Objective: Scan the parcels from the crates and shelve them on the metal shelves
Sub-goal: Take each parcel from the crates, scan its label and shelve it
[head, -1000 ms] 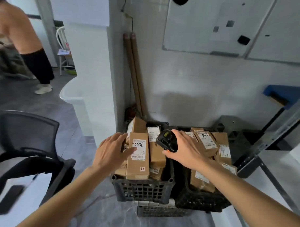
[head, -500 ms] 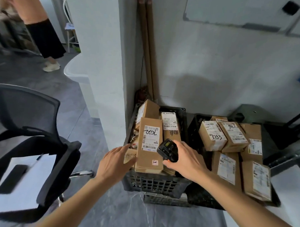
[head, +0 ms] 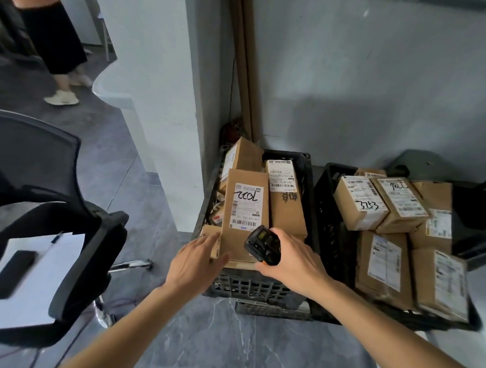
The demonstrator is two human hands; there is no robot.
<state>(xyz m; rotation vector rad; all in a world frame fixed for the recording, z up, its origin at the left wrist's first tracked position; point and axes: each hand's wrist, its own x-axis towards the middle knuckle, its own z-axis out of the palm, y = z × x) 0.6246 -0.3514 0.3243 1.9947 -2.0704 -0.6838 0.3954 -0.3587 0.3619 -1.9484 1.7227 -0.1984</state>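
Observation:
Two black plastic crates stand on the floor against the wall, both packed with brown cardboard parcels. On top of the left crate point(head: 249, 287) lies a long parcel point(head: 245, 208) whose white label has "7022" handwritten on it. My left hand point(head: 195, 262) rests against this parcel's near left corner, thumb on its front edge, fingers spread. My right hand point(head: 291, 261) is shut on a black handheld scanner point(head: 262, 244), held just over the parcel's near end. The right crate point(head: 327, 214) holds several labelled parcels, one point(head: 359, 205) marked "3253".
A black office chair point(head: 69, 233) stands to the left, with white paper point(head: 32, 275) and a dark phone point(head: 11, 272) on its seat. A white pillar point(head: 156, 98) rises beside the left crate. Another person's legs point(head: 59, 48) are at the far left. Brown tubes point(head: 245, 73) lean in the corner.
The view has tilted down and moved closer to the crates. My left hand slid from the parcel's side down to its near corner. The scanner stays over the same parcel.

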